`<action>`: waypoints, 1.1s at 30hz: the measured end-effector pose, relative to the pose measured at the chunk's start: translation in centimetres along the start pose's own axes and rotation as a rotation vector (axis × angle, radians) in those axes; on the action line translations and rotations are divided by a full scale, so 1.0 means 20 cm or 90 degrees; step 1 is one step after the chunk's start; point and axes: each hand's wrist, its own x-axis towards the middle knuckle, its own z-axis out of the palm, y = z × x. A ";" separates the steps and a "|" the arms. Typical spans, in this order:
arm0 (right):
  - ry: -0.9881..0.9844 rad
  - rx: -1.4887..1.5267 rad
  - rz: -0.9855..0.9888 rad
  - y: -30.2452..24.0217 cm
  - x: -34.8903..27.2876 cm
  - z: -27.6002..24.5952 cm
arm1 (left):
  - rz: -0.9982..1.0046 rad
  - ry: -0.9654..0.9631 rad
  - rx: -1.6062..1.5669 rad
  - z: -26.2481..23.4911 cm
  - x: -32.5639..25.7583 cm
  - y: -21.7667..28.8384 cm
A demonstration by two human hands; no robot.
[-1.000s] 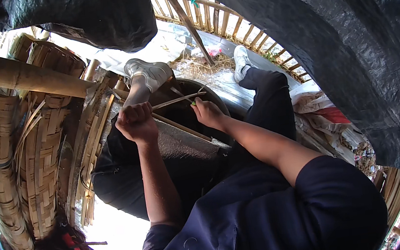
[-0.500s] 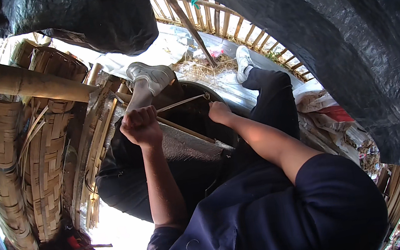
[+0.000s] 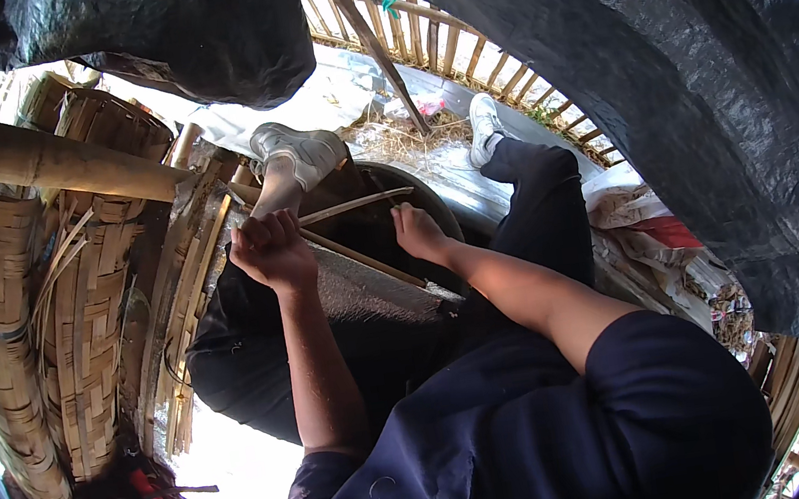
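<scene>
Your left hand point(image 3: 270, 249) is up in a fist, knuckles toward the camera, closed around the near end of a thin bamboo strip point(image 3: 353, 205). Left forearm rises nearly straight from the lower edge, elbow bent close to your body.

Your right hand point(image 3: 418, 234) sits just right of it, palm down, fingers curled over the far end of the same strip; how tight that grip is, you cannot tell from here. Right forearm runs in diagonally from the lower right, dark sleeve at the shoulder.

The strip lies roughly level between both hands, above a dark round tub point(image 3: 411, 182) and a grey cloth point(image 3: 366, 299) on your lap. A second strip point(image 3: 365, 257) slants beneath it.

Your left white shoe point(image 3: 301, 151) is just beyond the left fist. Woven bamboo baskets point(image 3: 76, 322) stack at your left, near a thick bamboo pole point(image 3: 46, 167).
</scene>
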 end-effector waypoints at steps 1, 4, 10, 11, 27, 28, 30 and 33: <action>0.022 -0.015 0.093 0.08 0.03 0.01 | -0.003 0.009 0.003 0.02 0.02 -0.03; -0.013 -0.041 0.083 0.01 0.07 0.01 | 0.017 0.020 0.015 -0.03 0.04 -0.01; -0.044 -0.020 0.162 0.02 0.03 -0.04 | 0.032 -0.004 0.021 -0.02 0.02 0.01; -0.037 -0.018 0.164 0.02 0.05 -0.05 | 0.030 -0.034 0.029 -0.02 0.04 0.00; -0.055 -0.022 -0.152 -0.21 0.03 -0.02 | 0.057 0.047 0.056 -0.10 0.00 0.09; -0.024 -0.026 -0.190 -0.15 0.04 0.01 | 0.058 0.052 0.055 -0.09 0.00 0.10; -0.024 -0.053 -0.012 0.22 0.08 0.01 | 0.026 0.046 0.014 0.00 0.05 0.00; -0.008 -0.037 0.170 0.19 0.08 0.02 | 0.032 -0.009 0.024 -0.05 0.06 0.00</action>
